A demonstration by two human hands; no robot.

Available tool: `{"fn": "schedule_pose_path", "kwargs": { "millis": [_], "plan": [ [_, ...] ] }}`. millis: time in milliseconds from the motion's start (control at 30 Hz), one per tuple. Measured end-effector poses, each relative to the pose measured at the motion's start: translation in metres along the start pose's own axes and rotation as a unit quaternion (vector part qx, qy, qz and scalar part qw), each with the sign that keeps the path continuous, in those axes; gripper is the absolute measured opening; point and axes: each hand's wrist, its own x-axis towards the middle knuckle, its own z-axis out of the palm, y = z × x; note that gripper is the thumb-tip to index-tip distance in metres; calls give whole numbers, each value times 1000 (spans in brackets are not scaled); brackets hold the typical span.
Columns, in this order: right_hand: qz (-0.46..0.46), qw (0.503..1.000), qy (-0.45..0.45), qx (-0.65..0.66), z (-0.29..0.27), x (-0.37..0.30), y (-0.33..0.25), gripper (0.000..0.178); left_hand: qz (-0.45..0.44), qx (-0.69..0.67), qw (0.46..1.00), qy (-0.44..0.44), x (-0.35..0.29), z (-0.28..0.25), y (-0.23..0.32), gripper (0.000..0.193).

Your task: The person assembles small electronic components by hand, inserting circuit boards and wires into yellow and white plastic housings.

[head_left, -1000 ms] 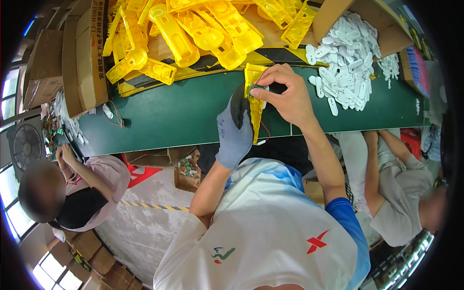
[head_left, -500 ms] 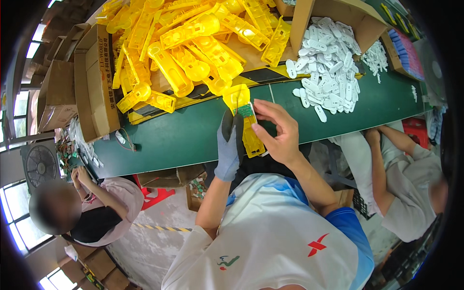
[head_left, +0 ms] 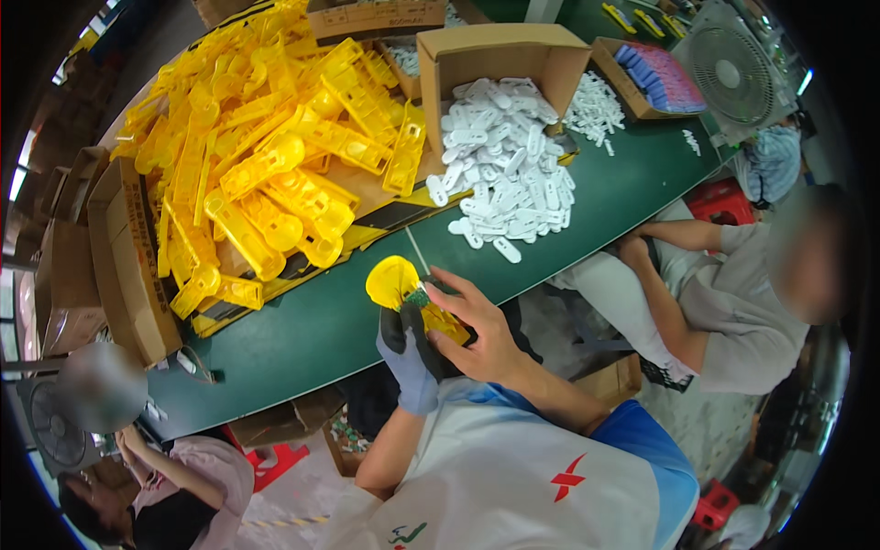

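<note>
1. One yellow housing (head_left: 390, 279) with a green board (head_left: 419, 298) was left of the white pile (head_left: 513, 179), toward the wearer.
2. Gloved left hand (head_left: 408, 356) gripped the housing.
3. Right hand (head_left: 486, 334), thumb and fingers parted, was beside it; whether it gripped, I could not tell.

Noted a green bench (head_left: 316, 335) directly bearing a cardboard base (head_left: 383, 203) with yellow-and-black edging under heaped yellow shells (head_left: 275, 183), white oval pieces (head_left: 513, 197) spread from an open carton (head_left: 504, 50), smaller white parts (head_left: 594, 105), a shallow box (head_left: 619, 90) of purple and pink items (head_left: 658, 78), and, toward the left end, a small wired part (head_left: 187, 361).
</note>
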Motion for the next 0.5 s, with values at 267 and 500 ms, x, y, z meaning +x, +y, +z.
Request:
{"fn": "schedule_pose_path", "kwargs": {
  "millis": [267, 500],
  "plan": [
    [73, 970, 6, -230, -96, -19, -15, 77, -40, 32, 983, -178, -19, 80, -36, 57],
    [154, 916, 280, -242, -282, 16, 92, 64, 20, 3, 934, -356, -16, 66, -28, 60]
  ]
}}
